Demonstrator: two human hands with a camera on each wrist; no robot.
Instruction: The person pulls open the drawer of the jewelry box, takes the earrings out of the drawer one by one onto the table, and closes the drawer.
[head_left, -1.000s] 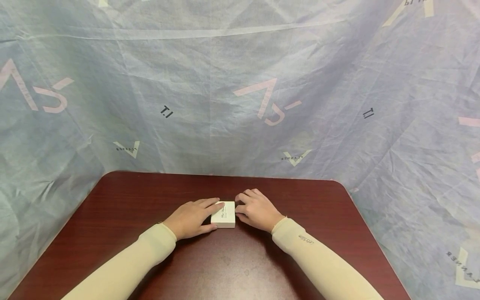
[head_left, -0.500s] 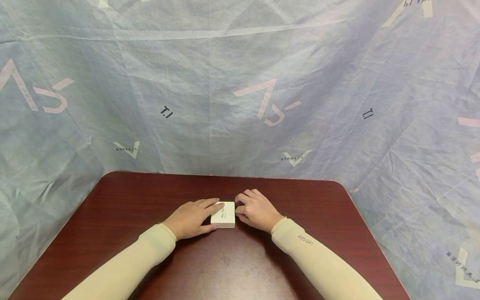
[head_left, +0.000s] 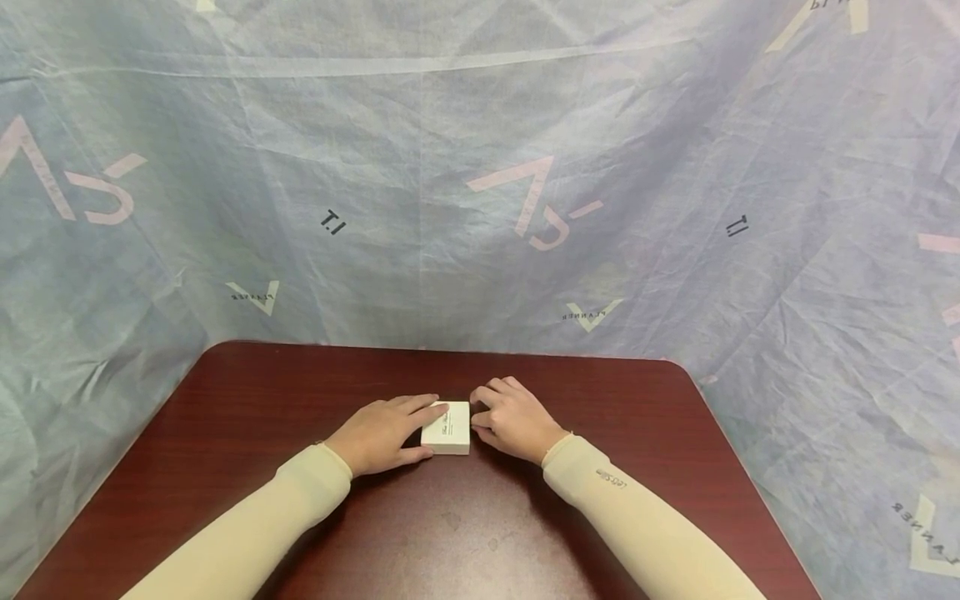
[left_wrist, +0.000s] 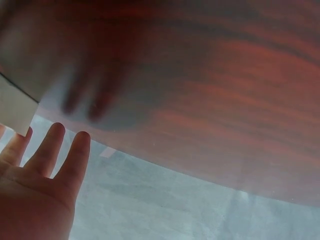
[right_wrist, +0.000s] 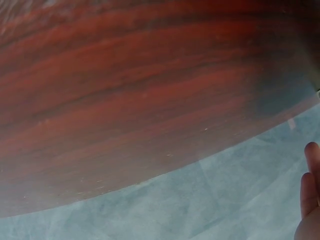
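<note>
Left hand [head_left: 377,435] holds a small white box [head_left: 456,432] on a table [head_left: 450,517]; right hand [head_left: 517,422] curls beside it, pinch unclear.

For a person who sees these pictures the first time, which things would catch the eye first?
Probably the small white box, on the dark red table between two hands: the left hand has its fingers on it, and the right hand is at its right edge. Behind, a wrinkled grey-blue cloth with pink, yellow and black prints fills the background.
</note>
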